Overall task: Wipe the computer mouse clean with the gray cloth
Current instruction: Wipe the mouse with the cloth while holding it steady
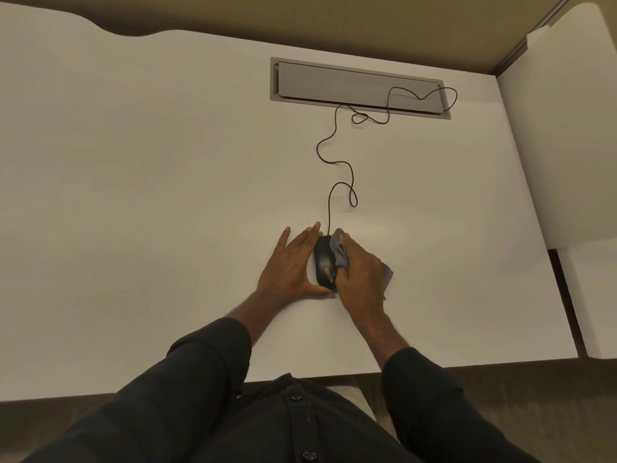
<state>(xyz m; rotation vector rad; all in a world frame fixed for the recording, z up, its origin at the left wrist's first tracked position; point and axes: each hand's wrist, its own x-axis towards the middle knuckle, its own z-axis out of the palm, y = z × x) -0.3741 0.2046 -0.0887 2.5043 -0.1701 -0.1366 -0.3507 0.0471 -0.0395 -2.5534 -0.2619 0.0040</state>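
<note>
A black wired computer mouse [323, 262] lies on the white desk [150, 212], a little in front of the near edge's middle. My left hand [291, 266] rests flat against the mouse's left side, thumb curled around its rear, bracing it. My right hand [360, 275] grips the bunched gray cloth [340, 250] and presses it onto the mouse's right side and top. A corner of the cloth sticks out past my right hand at the lower right. The mouse's right half is hidden under cloth and fingers.
The mouse's thin black cable [337, 162] snakes away across the desk to a gray cable flap [357, 85] set into the far part of the desk. A white partition panel [567, 145] stands along the right edge. The desk's near edge lies just above my torso.
</note>
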